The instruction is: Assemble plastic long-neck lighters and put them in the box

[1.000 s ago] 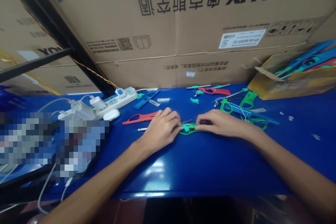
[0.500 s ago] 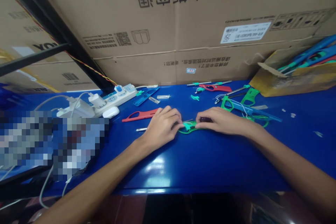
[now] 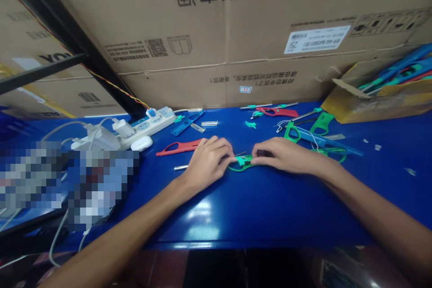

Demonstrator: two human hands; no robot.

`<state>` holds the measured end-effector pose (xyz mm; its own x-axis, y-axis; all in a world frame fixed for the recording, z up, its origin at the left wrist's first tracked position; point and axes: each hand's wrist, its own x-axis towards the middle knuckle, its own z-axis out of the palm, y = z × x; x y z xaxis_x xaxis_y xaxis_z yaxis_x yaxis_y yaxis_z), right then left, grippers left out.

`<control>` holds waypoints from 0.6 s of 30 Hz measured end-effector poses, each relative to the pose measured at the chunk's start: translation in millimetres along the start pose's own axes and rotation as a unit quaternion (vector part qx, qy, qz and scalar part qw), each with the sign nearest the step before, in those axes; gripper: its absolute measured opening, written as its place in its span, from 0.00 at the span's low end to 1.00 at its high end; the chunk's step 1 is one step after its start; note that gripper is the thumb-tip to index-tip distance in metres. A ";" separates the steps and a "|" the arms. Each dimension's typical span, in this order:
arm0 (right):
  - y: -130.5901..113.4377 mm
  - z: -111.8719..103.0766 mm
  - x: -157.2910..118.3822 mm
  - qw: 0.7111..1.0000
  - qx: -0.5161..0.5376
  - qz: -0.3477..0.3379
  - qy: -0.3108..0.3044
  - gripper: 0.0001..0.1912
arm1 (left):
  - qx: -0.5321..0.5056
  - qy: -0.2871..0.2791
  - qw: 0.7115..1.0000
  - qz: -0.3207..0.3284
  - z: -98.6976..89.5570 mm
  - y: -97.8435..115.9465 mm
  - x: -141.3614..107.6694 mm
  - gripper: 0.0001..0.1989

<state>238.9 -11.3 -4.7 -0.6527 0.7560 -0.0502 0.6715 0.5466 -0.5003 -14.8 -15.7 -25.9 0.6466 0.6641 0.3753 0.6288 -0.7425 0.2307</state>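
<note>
A green lighter casing (image 3: 240, 168) lies low over the blue table between my two hands. A turquoise trigger piece (image 3: 241, 161) sits on it. My left hand (image 3: 209, 162) is closed in a pinch at the casing's left part, thumb and forefinger against the turquoise piece. My right hand (image 3: 285, 156) is closed on the right part of the casing, with a dark purplish part (image 3: 265, 154) showing between its fingers. Just left of my left hand are a red lighter casing (image 3: 178, 146) and a metal tube (image 3: 181, 168), both partly hidden by it.
Behind the hands lie a blue casing (image 3: 186, 123), another red casing (image 3: 280, 111) and green casings (image 3: 322, 123) with wires. An open carton (image 3: 388, 105) of lighters stands right. A power strip (image 3: 148, 126) with chargers and a white case (image 3: 141, 143) sit left. A large cardboard box (image 3: 202, 67) walls the back.
Both hands keep nearly the same place and grip on the green casing. The whole view has shifted very slightly.
</note>
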 end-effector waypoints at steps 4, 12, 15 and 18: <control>0.1 0.6 0.1 1.000 -0.005 0.002 0.005 0.18 | 0.021 -0.011 0.999 0.031 -1.1 -0.4 0.2 0.10; 2.3 3.3 0.8 1.000 -0.014 0.001 0.007 0.17 | -0.028 -0.006 1.000 0.003 1.7 -0.5 0.6 0.08; 1.6 3.9 1.0 1.000 -0.016 0.017 0.009 0.17 | -0.014 -0.005 1.000 -0.004 1.7 0.9 0.3 0.08; -1.7 3.8 1.3 0.999 -0.014 0.045 0.011 0.16 | -0.051 -0.011 0.998 -0.035 1.6 3.0 -0.1 0.08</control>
<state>235.6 -12.6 -7.2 -0.5810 0.8105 -0.0744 0.7374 0.4856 -0.4695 -12.3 -17.9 -26.7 0.6124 0.7159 0.3354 0.6262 -0.6982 0.3469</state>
